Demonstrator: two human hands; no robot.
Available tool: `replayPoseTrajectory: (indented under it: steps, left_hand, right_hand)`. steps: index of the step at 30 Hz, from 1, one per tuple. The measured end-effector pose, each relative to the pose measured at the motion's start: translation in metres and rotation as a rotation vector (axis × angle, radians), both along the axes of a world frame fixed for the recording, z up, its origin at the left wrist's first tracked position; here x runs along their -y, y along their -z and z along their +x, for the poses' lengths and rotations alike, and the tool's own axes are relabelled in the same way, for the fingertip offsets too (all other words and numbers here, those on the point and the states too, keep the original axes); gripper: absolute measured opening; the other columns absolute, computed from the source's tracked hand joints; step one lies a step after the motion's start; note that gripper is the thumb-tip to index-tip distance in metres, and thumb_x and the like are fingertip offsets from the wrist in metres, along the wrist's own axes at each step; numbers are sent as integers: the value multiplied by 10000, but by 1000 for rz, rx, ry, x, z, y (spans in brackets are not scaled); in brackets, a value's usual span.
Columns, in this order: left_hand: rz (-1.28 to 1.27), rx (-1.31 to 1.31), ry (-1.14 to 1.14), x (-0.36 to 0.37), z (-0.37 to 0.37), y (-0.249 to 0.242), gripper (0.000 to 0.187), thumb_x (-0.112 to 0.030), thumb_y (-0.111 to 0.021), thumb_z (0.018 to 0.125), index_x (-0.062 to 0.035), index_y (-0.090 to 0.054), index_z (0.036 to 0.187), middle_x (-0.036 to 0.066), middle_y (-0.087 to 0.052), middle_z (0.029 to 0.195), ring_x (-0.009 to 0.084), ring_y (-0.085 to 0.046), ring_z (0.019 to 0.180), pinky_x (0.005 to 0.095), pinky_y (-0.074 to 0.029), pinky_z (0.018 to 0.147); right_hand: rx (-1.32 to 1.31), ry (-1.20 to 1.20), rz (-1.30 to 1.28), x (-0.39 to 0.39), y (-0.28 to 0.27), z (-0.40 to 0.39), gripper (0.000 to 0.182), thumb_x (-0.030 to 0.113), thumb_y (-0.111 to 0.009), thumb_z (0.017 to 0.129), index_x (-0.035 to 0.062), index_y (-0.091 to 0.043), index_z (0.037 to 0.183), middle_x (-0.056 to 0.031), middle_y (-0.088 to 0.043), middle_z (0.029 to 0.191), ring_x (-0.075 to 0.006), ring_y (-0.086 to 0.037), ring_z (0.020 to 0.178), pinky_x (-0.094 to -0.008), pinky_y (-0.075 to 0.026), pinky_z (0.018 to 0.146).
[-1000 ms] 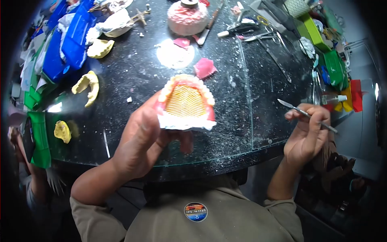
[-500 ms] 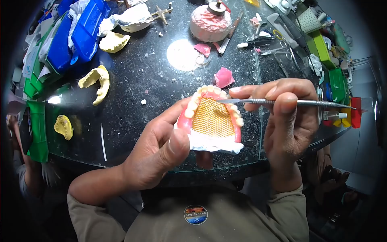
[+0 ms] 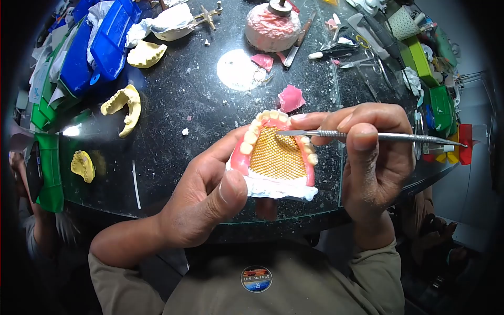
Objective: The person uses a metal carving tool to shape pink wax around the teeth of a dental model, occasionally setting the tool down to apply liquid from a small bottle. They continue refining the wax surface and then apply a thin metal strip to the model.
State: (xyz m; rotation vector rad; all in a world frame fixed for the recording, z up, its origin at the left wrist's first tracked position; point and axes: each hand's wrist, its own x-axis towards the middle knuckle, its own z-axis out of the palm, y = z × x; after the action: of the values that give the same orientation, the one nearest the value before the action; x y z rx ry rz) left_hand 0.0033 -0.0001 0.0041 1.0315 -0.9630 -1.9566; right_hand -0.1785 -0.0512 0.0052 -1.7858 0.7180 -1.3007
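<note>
My left hand (image 3: 207, 197) is closed around a denture on a white plaster model (image 3: 281, 188), thumb at its near left corner and fingers behind it. The denture has an arch of cream teeth, pink wax gums (image 3: 242, 156) and a gold mesh plate (image 3: 275, 157) across the palate. Between thumb and fingers, my right hand (image 3: 375, 157) pinches a slim metal wax carver (image 3: 391, 136) with a ribbed grip. Its flat blade overlaps the upper right of the mesh, just inside the teeth. The right fingertips are close to the front teeth.
Behind the denture lies a pink wax piece (image 3: 291, 98). Yellow plaster casts (image 3: 134, 107) lie to the left, near blue bins (image 3: 113, 42). A pink-topped flask (image 3: 273, 29), a knife (image 3: 300, 39) and scissors (image 3: 375, 60) are at the back.
The carver's blade has shifted slightly left and down over the mesh, and my right hand has moved a little with it. My left hand keeps the denture nearly still.
</note>
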Motion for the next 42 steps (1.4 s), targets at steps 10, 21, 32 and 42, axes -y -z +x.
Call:
replayPoseTrajectory:
  steps: [10,21,32,42]
  left_hand:
    - [-4,7,-3,1,-1,-1,1238,-875,-423,533,8,-168,1363,133,-475,1203,169,-559,987,244,-519,611]
    - [-31,4,-3,0,-1,-1,1215,-866,-404,567,19,-158,1363,141,-475,1205,170,-559,991,244,-516,613]
    - [-23,18,-2,0,-2,-2,1227,-879,-392,551,12,-163,1364,139,-475,1202,172,-558,978,244,-510,593]
    - [-38,13,-3,0,-2,0,1221,-882,-377,557,8,-161,1364,135,-472,1203,169,-558,978,248,-514,597]
  right_hand:
    - [-52,5,-27,1,0,-3,256,258,-470,917,7,-420,914,-106,-544,696,-222,-628,686,-458,-545,699]
    - [-66,3,-38,1,-1,-2,244,249,-468,918,10,-424,923,-99,-547,692,-234,-635,696,-458,-544,699]
    - [-55,6,-25,0,0,-2,253,257,-469,917,8,-424,920,-106,-555,684,-229,-634,689,-461,-544,700]
    - [-28,-3,6,-1,-1,-2,252,255,-473,916,7,-427,916,-100,-550,683,-208,-623,660,-459,-547,692]
